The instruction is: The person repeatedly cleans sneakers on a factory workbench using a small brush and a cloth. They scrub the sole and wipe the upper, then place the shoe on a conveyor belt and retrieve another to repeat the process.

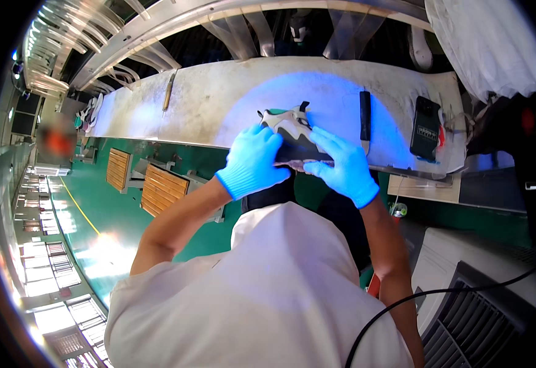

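Observation:
A grey and white shoe upper [289,124] with a green lining and a black tab lies at the near edge of the long pale bench [219,92]. My left hand [252,156], in a glove that looks bright blue under the light, grips its left side with the fingers on top. On the other side my right hand [346,164], gloved alike, holds the right flank, thumb low near the bench edge. The underside of the upper is hidden. Just right of it rests a knife [365,116] with a black handle, its blade toward me.
A dark phone [425,127] lies at the bench's right end. Further left is a thin wooden-handled tool [169,92]. Clear plastic strips [231,34] hang behind the bench. Slatted wooden stools [162,189] stand at left; a black cable [440,292] crosses at lower right.

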### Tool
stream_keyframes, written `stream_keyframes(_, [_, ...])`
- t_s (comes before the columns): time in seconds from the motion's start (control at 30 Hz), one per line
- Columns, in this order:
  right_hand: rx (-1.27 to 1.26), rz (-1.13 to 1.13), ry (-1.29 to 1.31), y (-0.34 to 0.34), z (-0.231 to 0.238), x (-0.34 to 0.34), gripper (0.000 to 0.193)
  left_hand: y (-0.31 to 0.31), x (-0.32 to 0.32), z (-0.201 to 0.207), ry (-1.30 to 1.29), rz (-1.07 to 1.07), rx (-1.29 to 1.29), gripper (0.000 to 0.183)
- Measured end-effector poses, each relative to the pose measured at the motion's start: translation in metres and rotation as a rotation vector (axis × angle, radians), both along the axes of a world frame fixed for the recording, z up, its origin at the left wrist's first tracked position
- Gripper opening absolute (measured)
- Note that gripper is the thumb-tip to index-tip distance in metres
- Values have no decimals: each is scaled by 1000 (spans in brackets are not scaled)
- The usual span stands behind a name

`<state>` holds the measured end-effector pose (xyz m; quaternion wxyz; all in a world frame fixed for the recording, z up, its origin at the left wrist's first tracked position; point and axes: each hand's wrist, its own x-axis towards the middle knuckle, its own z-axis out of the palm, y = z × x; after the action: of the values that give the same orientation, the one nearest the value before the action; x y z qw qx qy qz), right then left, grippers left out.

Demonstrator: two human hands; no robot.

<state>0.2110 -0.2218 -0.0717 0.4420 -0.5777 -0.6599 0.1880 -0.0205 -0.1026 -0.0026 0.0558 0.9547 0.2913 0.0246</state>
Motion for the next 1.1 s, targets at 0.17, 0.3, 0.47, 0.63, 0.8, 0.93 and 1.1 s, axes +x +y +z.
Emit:
stream_keyframes(0.17, [53, -8, -35, 5, -6, 4, 71, -1, 20, -20, -226, -184, 19, 38])
stream_keyframes(0.3, [-16, 11, -82, 4, 5, 1, 63, 4, 13, -24, -377, -296, 13, 30])
stream_keyframes(0.47, [99, 14, -218, 9, 22, -20, 39, 13, 9, -25, -380, -324, 46, 32])
stream_keyframes(0.63, [78, -41, -106, 10, 26, -23, 37, 27, 28, 5, -100, -110, -169, 40])
stream_keyframes(0.8, [103, -116, -118, 14, 17, -31, 40, 42, 30, 3, -67, -120, -264, 42])
stream_keyframes(0.93, [47, -177, 3, 15, 17, -35, 44, 50, 35, 6, -13, -78, -368, 38])
stream_keyframes(1.1, [29, -237, 221, 19, 13, -44, 50, 62, 39, 8, 93, -87, -449, 41])
